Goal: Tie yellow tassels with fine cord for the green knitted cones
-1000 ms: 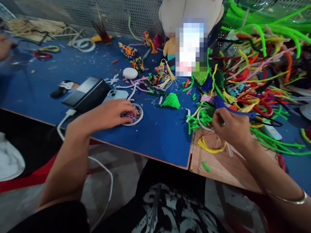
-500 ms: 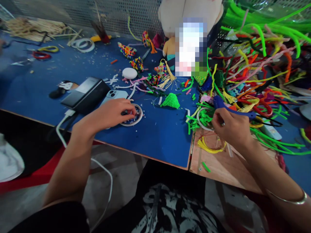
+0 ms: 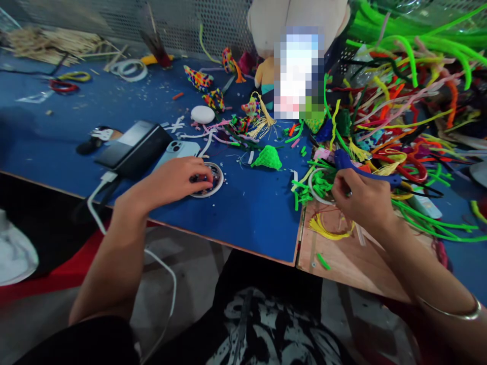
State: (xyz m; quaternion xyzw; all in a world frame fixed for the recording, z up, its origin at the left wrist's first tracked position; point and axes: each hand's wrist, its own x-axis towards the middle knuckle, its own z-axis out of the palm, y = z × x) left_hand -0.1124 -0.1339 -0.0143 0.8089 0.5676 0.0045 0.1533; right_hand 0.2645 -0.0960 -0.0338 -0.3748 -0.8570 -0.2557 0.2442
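Note:
My left hand (image 3: 186, 175) is closed, its fingertips pinched together down in a round white-rimmed dish (image 3: 221, 181) of small dark and pale beads. What the fingertips hold, if anything, is hidden. My right hand (image 3: 361, 197) has its fingers curled at the edge of a second white-rimmed dish (image 3: 312, 190), which contains short bright green fuzzy pieces (image 3: 322, 183). Something tiny and shiny shows by those fingers, too small to name. Just behind the right knuckles lies a blue curved tool (image 3: 375, 177). Between the hands sits a green textured cone-like piece (image 3: 268, 158).
Beside my left wrist are a phone (image 3: 180, 149) and a black box-like device (image 3: 133, 147) with a white cable (image 3: 97, 210). Multicoloured fuzzy stems (image 3: 411, 116) heap up at right. A doll (image 3: 262, 76) stands at the back behind a blurred patch. Scissors (image 3: 64, 87) lie far left.
A blurred shape at the far left edge, seemingly another person's hand, has gone out of view. My two hands have hardly moved.

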